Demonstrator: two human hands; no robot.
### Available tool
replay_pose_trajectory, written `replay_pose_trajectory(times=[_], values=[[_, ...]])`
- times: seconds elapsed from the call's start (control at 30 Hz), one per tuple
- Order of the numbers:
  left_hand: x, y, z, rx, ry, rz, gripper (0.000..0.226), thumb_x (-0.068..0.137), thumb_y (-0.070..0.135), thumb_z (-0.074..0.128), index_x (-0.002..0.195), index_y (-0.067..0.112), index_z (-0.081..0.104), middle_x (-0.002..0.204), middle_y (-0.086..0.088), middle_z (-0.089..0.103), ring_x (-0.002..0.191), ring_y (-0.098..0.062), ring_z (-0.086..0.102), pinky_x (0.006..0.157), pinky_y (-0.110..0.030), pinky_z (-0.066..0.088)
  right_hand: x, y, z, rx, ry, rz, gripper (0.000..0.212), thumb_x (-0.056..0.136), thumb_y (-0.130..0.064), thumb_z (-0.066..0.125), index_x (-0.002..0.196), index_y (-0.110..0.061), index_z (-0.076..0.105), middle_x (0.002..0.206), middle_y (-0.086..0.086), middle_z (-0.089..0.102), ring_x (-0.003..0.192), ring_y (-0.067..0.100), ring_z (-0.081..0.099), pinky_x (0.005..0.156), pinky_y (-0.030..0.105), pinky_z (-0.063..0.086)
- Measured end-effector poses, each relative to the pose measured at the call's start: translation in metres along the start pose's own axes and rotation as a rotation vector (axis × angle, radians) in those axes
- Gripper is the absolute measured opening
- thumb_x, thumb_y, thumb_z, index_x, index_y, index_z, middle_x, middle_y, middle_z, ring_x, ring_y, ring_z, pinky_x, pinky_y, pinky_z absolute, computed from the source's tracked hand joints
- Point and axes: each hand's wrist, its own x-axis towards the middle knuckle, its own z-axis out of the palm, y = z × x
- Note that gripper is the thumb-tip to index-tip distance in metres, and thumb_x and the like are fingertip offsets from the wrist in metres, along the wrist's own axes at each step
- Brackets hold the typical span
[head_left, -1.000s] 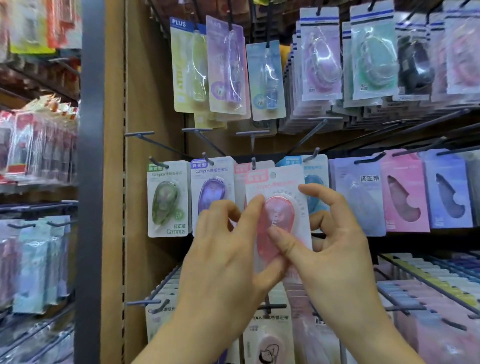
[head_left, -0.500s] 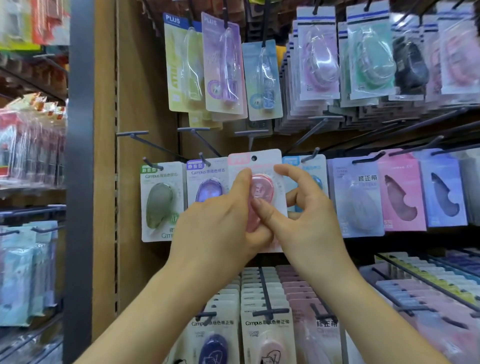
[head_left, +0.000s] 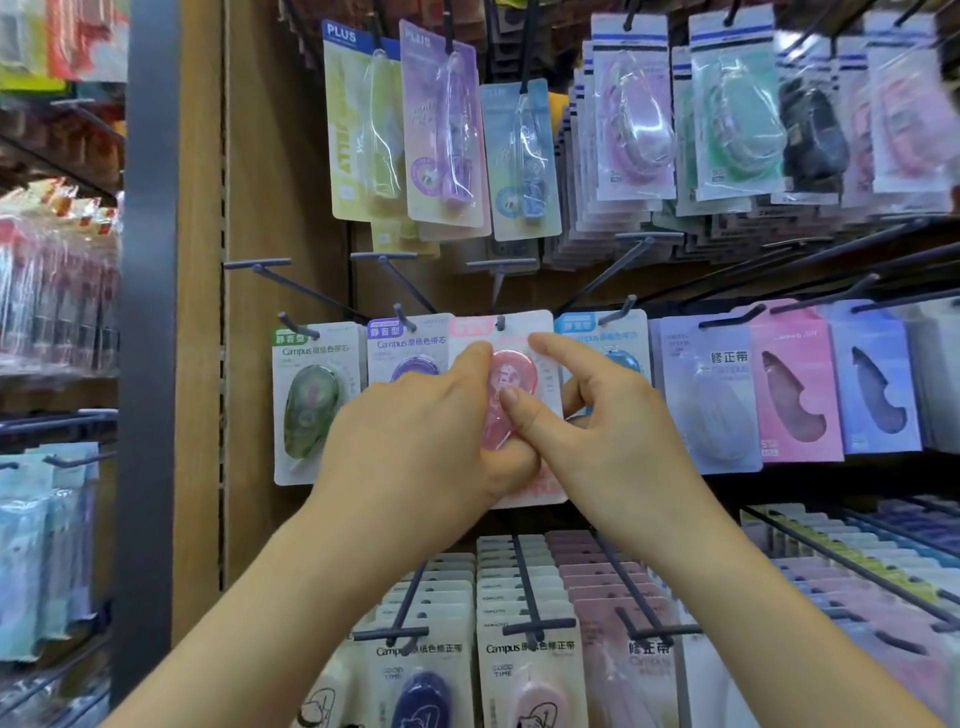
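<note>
A white card pack with a pink correction tape (head_left: 511, 379) hangs level with the middle row of a shop display, its top hole at the tip of a dark metal hook (head_left: 500, 322). My left hand (head_left: 415, 441) grips the pack from the left and below, thumb on the pink blister. From the right, my right hand (head_left: 608, 441) pinches the same pack, thumb on the blister and forefinger along the card's upper edge. The lower part of the card is hidden behind both hands.
Green (head_left: 314, 400), purple (head_left: 408, 348) and blue (head_left: 605, 338) packs hang beside it on their own hooks. More packs hang in rows above and below. Several bare hooks jut out above the middle row. A wooden panel and grey post (head_left: 150, 364) stand at the left.
Both hands carried the pink pack up and away from me toward the display, until its hole reached the hook in the middle row. The grip on the pack stayed the same.
</note>
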Motion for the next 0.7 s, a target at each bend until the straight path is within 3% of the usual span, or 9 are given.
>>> replay_pose_trajectory(times=[0.1,0.23,0.33,0.57,0.7], values=[[0.003,0.002,0.011,0.045,-0.044,-0.003,0.068,0.087,0.057,0.042,0.146,0.029,0.026,0.11,-0.004,0.067,0.103,-0.031,0.06,0.075,-0.034,0.045,0.001,0.001,-0.003,-0.164,-0.05,0.032,0.051,0.09,-0.043,0.061,0.139,-0.033,0.051,0.069,-0.019,0.042,0.081,0.005,0.049,0.075,0.019,0.037],[0.007,0.003,0.027,0.07,-0.102,-0.011,0.069,0.091,0.051,0.042,0.15,0.024,0.017,0.109,-0.007,0.067,0.101,-0.033,0.061,0.071,-0.034,0.042,-0.004,-0.003,-0.007,-0.422,-0.116,0.046,0.038,0.093,-0.045,0.051,0.131,-0.038,0.047,0.085,-0.006,0.065,0.092,0.024,0.06,0.08,0.036,0.048],[0.014,0.001,0.042,0.116,-0.141,-0.015,0.075,0.093,0.05,0.048,0.151,0.018,0.013,0.108,-0.01,0.066,0.1,-0.034,0.062,0.067,-0.033,0.037,-0.007,-0.004,-0.008,-0.626,-0.138,0.044,0.036,0.094,-0.047,0.044,0.128,-0.037,0.043,0.087,-0.002,0.068,0.094,0.027,0.061,0.079,0.04,0.052],[0.023,0.008,0.053,0.225,-0.211,0.017,0.071,0.095,0.027,0.052,0.149,0.006,0.011,0.108,-0.013,0.066,0.095,-0.035,0.065,0.063,-0.035,0.039,-0.014,-0.005,-0.007,-0.599,-0.156,0.075,0.033,0.092,-0.05,0.043,0.122,-0.037,0.049,0.078,-0.003,0.065,0.086,0.021,0.061,0.078,0.04,0.053],[0.025,0.005,0.055,0.323,-0.189,0.048,0.073,0.096,0.019,0.052,0.151,0.002,0.007,0.108,-0.012,0.067,0.093,-0.034,0.067,0.061,-0.035,0.038,-0.017,-0.001,-0.005,-0.593,-0.138,0.095,0.036,0.092,-0.046,0.047,0.126,-0.038,0.052,0.08,-0.004,0.066,0.092,0.022,0.061,0.083,0.04,0.051]])
